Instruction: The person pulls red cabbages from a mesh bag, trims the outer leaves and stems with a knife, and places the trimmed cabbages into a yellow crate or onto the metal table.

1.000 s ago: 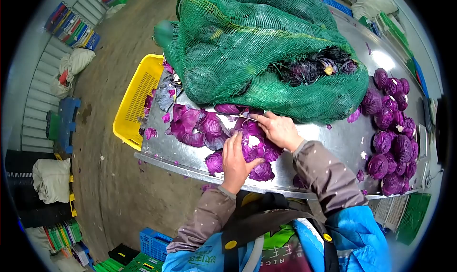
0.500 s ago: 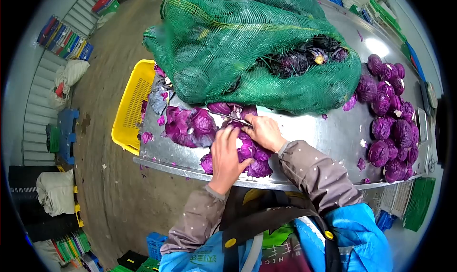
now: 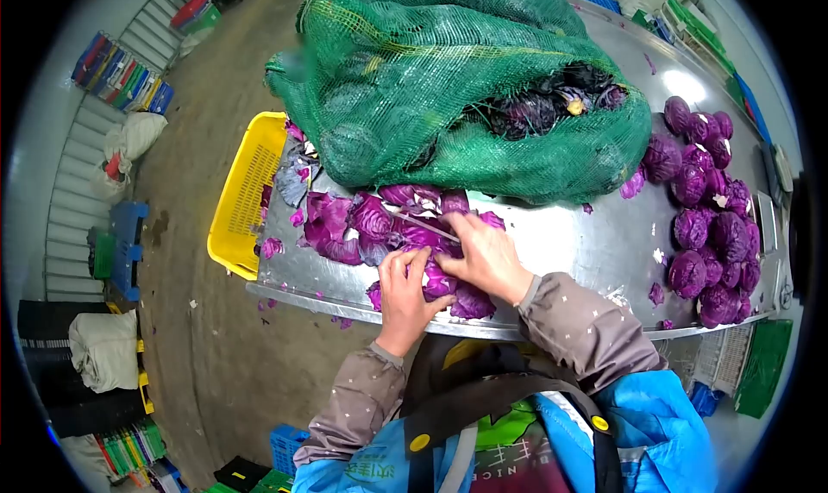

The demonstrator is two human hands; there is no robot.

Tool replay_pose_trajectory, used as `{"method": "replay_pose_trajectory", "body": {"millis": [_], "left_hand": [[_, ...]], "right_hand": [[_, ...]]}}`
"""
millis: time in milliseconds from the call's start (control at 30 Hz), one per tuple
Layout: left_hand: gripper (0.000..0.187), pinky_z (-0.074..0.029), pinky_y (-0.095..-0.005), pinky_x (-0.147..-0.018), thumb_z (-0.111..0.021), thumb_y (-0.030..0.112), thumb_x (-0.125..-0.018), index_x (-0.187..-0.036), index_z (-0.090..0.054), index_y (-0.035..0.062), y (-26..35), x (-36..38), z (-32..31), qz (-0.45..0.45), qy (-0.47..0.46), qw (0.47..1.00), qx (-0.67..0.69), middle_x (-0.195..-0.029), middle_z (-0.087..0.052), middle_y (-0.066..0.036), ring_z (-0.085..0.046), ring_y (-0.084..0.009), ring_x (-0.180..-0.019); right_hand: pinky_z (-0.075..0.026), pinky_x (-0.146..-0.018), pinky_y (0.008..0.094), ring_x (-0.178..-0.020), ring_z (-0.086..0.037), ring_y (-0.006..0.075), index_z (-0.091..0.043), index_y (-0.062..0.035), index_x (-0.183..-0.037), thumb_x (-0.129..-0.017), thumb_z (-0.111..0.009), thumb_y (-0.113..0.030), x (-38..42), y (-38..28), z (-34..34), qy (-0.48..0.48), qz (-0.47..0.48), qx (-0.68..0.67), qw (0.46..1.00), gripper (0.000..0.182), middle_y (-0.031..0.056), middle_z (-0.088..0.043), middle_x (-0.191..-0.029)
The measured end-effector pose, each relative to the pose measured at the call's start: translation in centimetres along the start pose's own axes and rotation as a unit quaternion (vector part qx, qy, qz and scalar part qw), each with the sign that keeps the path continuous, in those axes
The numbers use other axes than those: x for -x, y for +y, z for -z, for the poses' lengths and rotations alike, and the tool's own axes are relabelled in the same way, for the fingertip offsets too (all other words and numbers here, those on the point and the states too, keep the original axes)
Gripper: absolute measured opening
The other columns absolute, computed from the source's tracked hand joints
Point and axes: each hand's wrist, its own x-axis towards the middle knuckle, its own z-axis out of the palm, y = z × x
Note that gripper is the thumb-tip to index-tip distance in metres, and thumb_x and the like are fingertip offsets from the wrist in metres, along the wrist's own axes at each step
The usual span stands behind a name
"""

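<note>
Our left hand [image 3: 403,296] and right hand [image 3: 485,253] clasp a red cabbage [image 3: 440,279] on the steel table [image 3: 595,243]. The right also grips a knife [image 3: 424,226]. A green net sack [image 3: 448,87] lies behind.

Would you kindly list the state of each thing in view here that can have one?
left hand: closed around a red cabbage, pressing it on the steel table.
right hand: grip on a knife, blade over the leaves.
loose leaves: peeled off, heaped at the table's left end.
green net sack: lying on its side, open, cabbages showing inside.
trimmed cabbages: piled at the right.
yellow crate: beside the table's end.
</note>
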Motion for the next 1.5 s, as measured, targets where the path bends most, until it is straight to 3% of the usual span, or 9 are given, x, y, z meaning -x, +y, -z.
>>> {"method": "replay_pose_trajectory", "body": {"millis": [233, 433, 633, 833, 900, 1067, 1200, 1367, 1500], "left_hand": [[0.079, -0.036, -0.0448, -0.095, -0.086, 0.022, -0.048, -0.118, -0.052, 0.0061, -1.0, 0.2, 0.7, -0.001, -0.02, 1.0, 0.012, -0.11, -0.047, -0.011, -0.039, -0.0332, -0.111], [0.085, -0.033, -0.051, -0.096, -0.085, 0.024, -0.049, -0.123, -0.047, 0.0078, 0.1, -0.4, 2.3, -0.021, -0.106, 0.984, -0.139, -0.116, -0.046, -0.011, -0.04, -0.0339, -0.114], [0.087, -0.033, -0.0465, -0.096, -0.084, 0.02, -0.047, -0.124, -0.046, 0.006, -0.4, -2.9, 1.7, -0.061, -0.203, 0.966, -0.15, -0.118, -0.047, -0.012, -0.043, -0.0309, -0.112], [0.083, -0.038, -0.0428, -0.094, -0.084, 0.014, -0.05, -0.124, -0.046, 0.0058, -3.5, -0.9, 5.6, -0.043, -0.178, 0.981, -0.06, -0.111, -0.047, -0.011, -0.045, -0.0312, -0.108], [0.081, -0.041, -0.0405, -0.091, -0.082, 0.011, -0.052, -0.123, -0.046, 0.0043, -4.6, -0.6, 6.8, 0.052, -0.159, 0.986, 0.007, -0.108, -0.047, -0.013, -0.045, -0.0326, -0.105], [0.076, -0.042, -0.0405, -0.088, -0.083, 0.016, -0.053, -0.119, -0.047, 0.0016, -6.1, -0.4, 6.2, 0.043, -0.08, 0.995, 0.034, -0.106, -0.047, -0.015, -0.048, -0.0337, -0.101], [0.076, -0.042, -0.0412, -0.087, -0.082, 0.017, -0.052, -0.119, -0.048, 0.0026, -4.2, 0.0, 6.1, 0.035, -0.046, 0.998, 0.023, -0.108, -0.049, -0.015, -0.048, -0.0339, -0.102], [0.076, -0.041, -0.0414, -0.088, -0.081, 0.017, -0.054, -0.119, -0.047, 0.0028, -3.0, 0.7, 5.3, -0.01, -0.05, 0.999, -0.02, -0.113, -0.048, -0.015, -0.048, -0.034, -0.103], [0.077, -0.042, -0.0414, -0.088, -0.083, 0.021, -0.055, -0.12, -0.046, 0.0013, -3.9, 1.3, 4.9, 0.087, -0.022, 0.994, 0.054, -0.109, -0.048, -0.016, -0.049, -0.0347, -0.102]], "right_hand": [[-0.049, -0.069, 0.0456, -0.083, -0.06, 0.036, -0.059, -0.0071, -0.106, -0.076, -0.065, -0.021, 2.3, 6.1, -4.4, -0.047, -0.077, -0.019, 0.996, 0.033, 0.0134, -0.06, -0.095], [-0.048, -0.077, 0.0472, -0.091, -0.059, 0.0396, -0.044, -0.0043, -0.123, -0.08, -0.059, -0.026, 2.1, 4.2, -5.4, -0.081, -0.083, -0.063, 0.991, 0.051, 0.0236, -0.058, -0.103], [-0.047, -0.071, 0.0486, -0.083, -0.061, 0.0405, -0.046, -0.004, -0.121, -0.078, -0.063, -0.026, 1.3, 4.3, -7.0, -0.078, -0.175, -0.147, 0.97, 0.052, 0.0211, -0.063, -0.083], [-0.047, -0.068, 0.049, -0.077, -0.061, 0.0398, -0.048, -0.0047, -0.117, -0.077, -0.066, -0.026, 0.1, 3.6, -7.0, -0.11, -0.155, -0.098, 0.977, 0.049, 0.0213, -0.063, -0.078], [-0.046, -0.067, 0.0491, -0.075, -0.061, 0.04, -0.049, -0.0042, -0.114, -0.076, -0.067, -0.025, -0.3, 3.2, -6.7, -0.088, -0.149, -0.102, 0.98, 0.047, 0.0204, -0.063, -0.074], [-0.05, -0.072, 0.0471, -0.088, -0.06, 0.0383, -0.045, -0.0068, -0.12, -0.072, -0.071, -0.022, -1.9, -0.7, -3.7, -0.005, -0.057, -0.1, 0.993, 0.057, 0.017, -0.048, -0.116], [-0.05, -0.067, 0.0471, -0.078, -0.061, 0.039, -0.053, -0.003, -0.109, -0.078, -0.064, -0.04, -2.4, -4.2, -2.7, -0.068, -0.034, -0.063, 0.995, 0.049, 0.0168, -0.056, -0.098], [-0.048, -0.067, 0.0474, -0.073, -0.061, 0.0405, -0.059, 0.0028, -0.089, -0.073, -0.067, -0.027, -3.7, -1.4, -5.3, -0.089, -0.126, -0.057, 0.986, 0.034, 0.0238, -0.062, -0.074], [-0.048, -0.069, 0.0494, -0.079, -0.063, 0.0393, -0.06, 0.0011, -0.083, -0.07, -0.068, -0.031, -2.9, 2.5, -4.8, -0.087, -0.217, -0.11, 0.966, 0.036, 0.0232, -0.063, -0.079]]}}
